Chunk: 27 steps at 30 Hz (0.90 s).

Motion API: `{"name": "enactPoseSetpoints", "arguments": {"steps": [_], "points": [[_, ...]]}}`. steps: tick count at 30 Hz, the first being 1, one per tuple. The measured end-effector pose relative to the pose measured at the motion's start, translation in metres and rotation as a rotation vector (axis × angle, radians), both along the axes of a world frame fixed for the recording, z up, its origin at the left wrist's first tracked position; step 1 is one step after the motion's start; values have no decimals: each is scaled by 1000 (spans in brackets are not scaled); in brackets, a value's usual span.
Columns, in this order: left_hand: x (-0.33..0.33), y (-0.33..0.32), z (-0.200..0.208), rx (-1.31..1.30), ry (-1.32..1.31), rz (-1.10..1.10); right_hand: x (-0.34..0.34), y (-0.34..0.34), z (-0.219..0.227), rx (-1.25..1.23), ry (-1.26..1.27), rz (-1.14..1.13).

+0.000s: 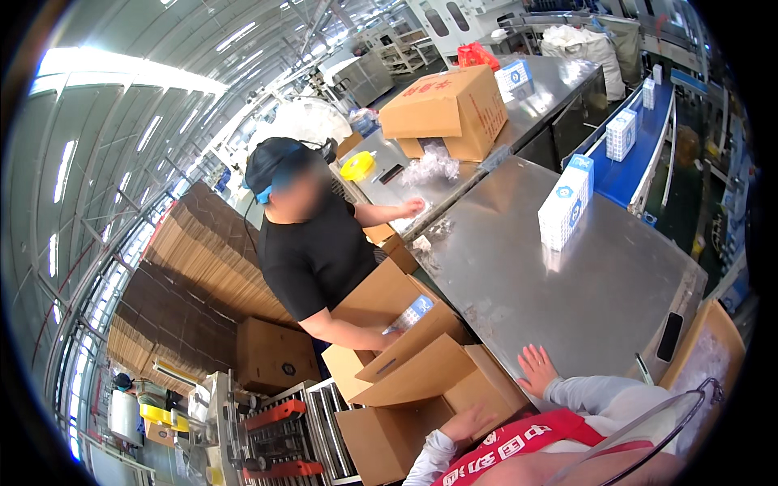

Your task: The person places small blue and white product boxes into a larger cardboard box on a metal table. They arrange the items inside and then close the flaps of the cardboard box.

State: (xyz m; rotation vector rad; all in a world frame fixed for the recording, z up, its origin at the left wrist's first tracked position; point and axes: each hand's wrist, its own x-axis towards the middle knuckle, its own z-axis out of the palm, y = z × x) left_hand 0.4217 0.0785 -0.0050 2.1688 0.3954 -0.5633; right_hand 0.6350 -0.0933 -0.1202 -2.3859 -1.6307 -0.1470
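Steel bench lies under the right hand, fingers apart. The left hand, fingers blurred but seemingly parted, is by an open cardboard carton.

Red lettering on carton; white on apron

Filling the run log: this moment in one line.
left hand: by open carton | right hand: on metal table | white-blue box: standing on table
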Motion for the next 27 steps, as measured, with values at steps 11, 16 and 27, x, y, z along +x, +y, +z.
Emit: {"name": "enactPoseSetpoints", "arguments": {"steps": [11, 16, 27], "points": [[37, -11, 19, -160, -6, -63, 4, -2, 2, 43, 37, 3], [41, -13, 10, -174, -22, -92, 4, -1, 3, 39, 39, 1], [36, 0, -49, -125, -25, 124, 4, -4, 4, 54, 51, -14]]}}
